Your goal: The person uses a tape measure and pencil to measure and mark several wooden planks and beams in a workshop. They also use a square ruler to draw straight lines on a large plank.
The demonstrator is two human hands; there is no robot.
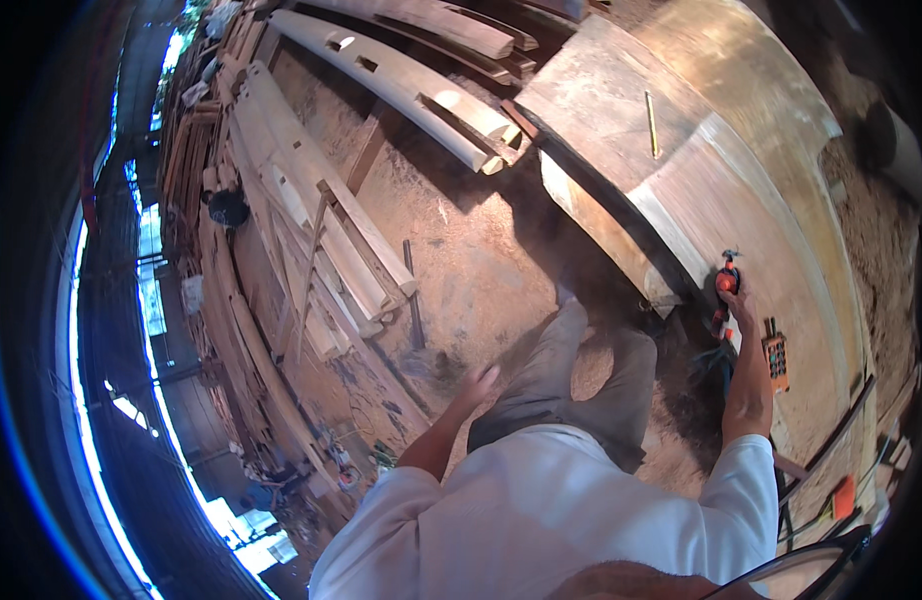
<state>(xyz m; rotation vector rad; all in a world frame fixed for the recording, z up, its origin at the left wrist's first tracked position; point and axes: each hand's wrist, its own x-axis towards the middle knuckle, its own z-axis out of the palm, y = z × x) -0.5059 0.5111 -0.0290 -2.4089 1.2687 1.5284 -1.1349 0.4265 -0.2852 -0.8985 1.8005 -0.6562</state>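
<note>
Nearest, one rim of glasses (816,572) and a white shirt (556,500) fill the lower edge. Two bare hands are seen. The left hand (478,384) is over the floor beside the person's leg; it seems to hold nothing, but how far its fingers are open I cannot tell. The right hand (743,306) has its fingers closed around one red-and-black tool (727,282), which is on the desk (781,245) directly ahead of the arm.

Just behind these right fingers, to their right, lies one orange remote control (776,362) with dark buttons. Farther behind them, near the right edge, there is one red-orange flat piece (843,497). Ahead of the right fingers, and somewhat to the left — well apart from them — one thin yellow stick (652,125) lies on the board.

Ahead of the left fingers, on the floor (466,262), are several pale timbers (356,262); I cannot count them surely. Farthest, one long timber (396,80) shows at least three cut openings — ahead and to the left of the right fingers.
</note>
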